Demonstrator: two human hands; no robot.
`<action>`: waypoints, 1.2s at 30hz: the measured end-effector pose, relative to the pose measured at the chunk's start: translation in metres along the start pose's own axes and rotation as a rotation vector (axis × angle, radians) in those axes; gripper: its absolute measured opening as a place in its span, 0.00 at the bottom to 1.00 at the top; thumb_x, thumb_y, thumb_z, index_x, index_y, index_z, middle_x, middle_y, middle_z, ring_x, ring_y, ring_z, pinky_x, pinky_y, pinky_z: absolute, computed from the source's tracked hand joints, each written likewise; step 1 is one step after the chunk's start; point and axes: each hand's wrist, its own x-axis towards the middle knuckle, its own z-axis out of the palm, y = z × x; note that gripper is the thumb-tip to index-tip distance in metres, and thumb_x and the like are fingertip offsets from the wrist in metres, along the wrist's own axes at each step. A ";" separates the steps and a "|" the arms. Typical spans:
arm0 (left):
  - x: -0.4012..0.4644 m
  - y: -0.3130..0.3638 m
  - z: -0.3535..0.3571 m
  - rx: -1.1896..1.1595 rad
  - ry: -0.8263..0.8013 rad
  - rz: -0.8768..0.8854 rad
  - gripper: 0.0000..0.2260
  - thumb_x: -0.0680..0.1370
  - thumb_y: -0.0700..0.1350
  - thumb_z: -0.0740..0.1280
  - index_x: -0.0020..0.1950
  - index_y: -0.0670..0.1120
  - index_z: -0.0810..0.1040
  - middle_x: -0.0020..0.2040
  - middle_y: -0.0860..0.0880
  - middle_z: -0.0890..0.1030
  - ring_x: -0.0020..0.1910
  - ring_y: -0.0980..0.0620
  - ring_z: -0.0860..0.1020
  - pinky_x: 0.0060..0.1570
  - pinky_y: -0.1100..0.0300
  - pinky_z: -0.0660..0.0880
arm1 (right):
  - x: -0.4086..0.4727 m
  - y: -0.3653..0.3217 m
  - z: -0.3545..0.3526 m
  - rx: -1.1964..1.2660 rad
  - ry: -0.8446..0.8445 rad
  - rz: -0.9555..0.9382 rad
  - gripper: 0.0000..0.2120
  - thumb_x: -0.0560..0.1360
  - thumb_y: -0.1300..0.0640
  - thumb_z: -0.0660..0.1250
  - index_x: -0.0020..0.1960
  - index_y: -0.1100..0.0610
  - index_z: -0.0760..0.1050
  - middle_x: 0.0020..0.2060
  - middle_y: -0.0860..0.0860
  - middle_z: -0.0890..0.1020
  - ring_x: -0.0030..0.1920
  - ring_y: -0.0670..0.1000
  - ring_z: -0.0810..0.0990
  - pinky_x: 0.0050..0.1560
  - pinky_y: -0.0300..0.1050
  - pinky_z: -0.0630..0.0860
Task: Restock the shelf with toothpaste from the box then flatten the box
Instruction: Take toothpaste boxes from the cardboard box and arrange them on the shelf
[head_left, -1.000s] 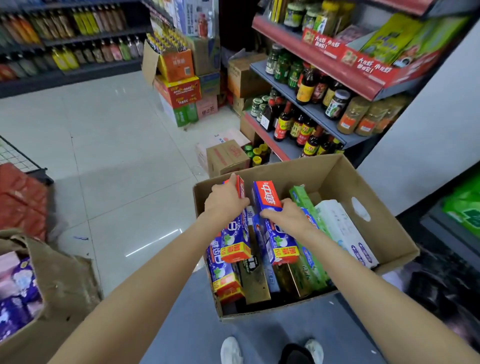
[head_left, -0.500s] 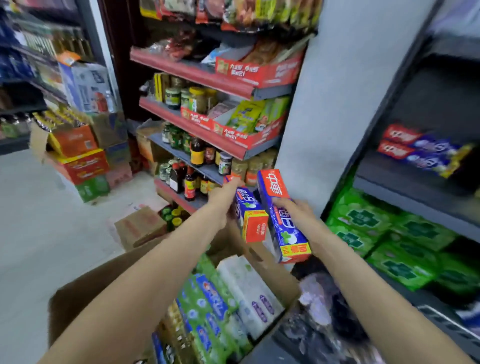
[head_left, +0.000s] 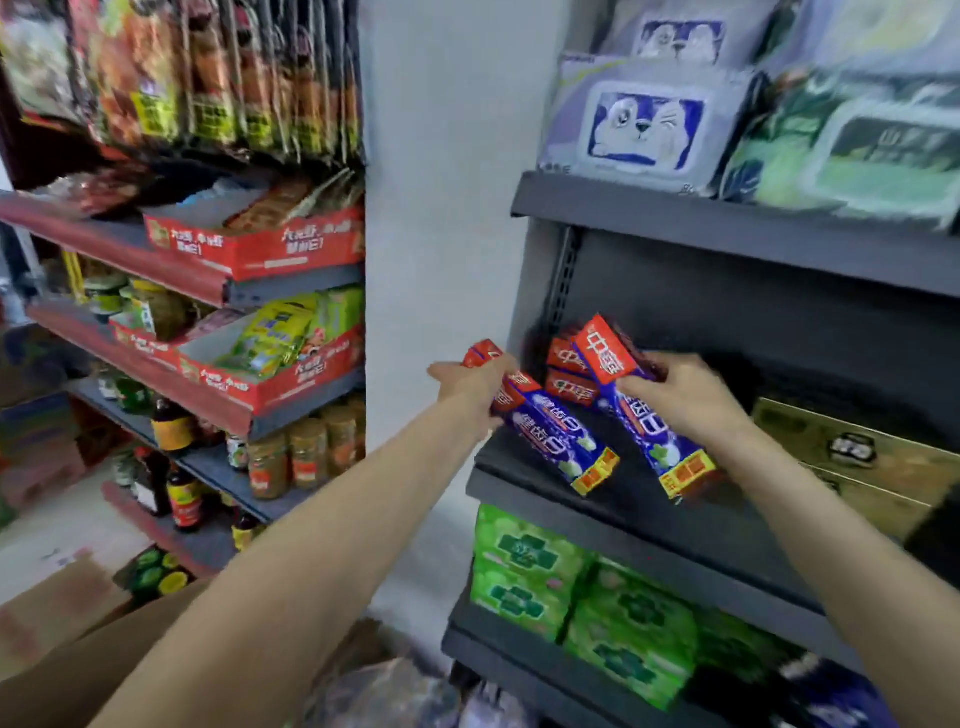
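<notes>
From the head view, I have my left hand (head_left: 470, 382) wrapped round one blue-and-red toothpaste carton (head_left: 550, 428), fingers curled over its red end, and my right hand (head_left: 685, 397) gripping a second carton (head_left: 655, 431) the same way near its top. Both cartons are tilted, their yellow ends low over the front of the dark shelf (head_left: 613, 512); I cannot tell whether they touch the board yet. Just behind them two matching stocked cartons (head_left: 569, 374) already lie stacked at the back. The cardboard box (head_left: 67, 618) shows only as a corner at lower left, so I cannot see what remains inside it. I judge the restocking to be partway: this pair is not yet set down, and flattening the box has not begun.
</notes>
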 end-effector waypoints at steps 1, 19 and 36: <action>0.006 -0.002 0.012 0.002 -0.003 0.007 0.31 0.70 0.40 0.73 0.65 0.44 0.56 0.54 0.40 0.78 0.39 0.45 0.79 0.33 0.52 0.77 | 0.008 0.005 -0.008 -0.046 0.002 0.000 0.12 0.73 0.51 0.68 0.56 0.51 0.79 0.46 0.53 0.82 0.45 0.54 0.80 0.42 0.43 0.70; 0.061 -0.026 0.099 0.229 0.004 -0.062 0.30 0.76 0.50 0.68 0.72 0.43 0.58 0.62 0.43 0.75 0.59 0.45 0.77 0.57 0.50 0.75 | 0.089 0.052 -0.006 -0.102 0.007 -0.064 0.28 0.76 0.51 0.66 0.74 0.49 0.61 0.66 0.54 0.74 0.62 0.57 0.76 0.60 0.57 0.75; 0.093 -0.042 0.089 0.816 0.021 0.190 0.21 0.75 0.51 0.70 0.63 0.41 0.73 0.61 0.43 0.79 0.58 0.45 0.79 0.58 0.53 0.76 | 0.101 0.055 0.010 -0.217 -0.022 -0.144 0.27 0.77 0.53 0.65 0.74 0.49 0.61 0.68 0.53 0.71 0.64 0.54 0.73 0.58 0.54 0.76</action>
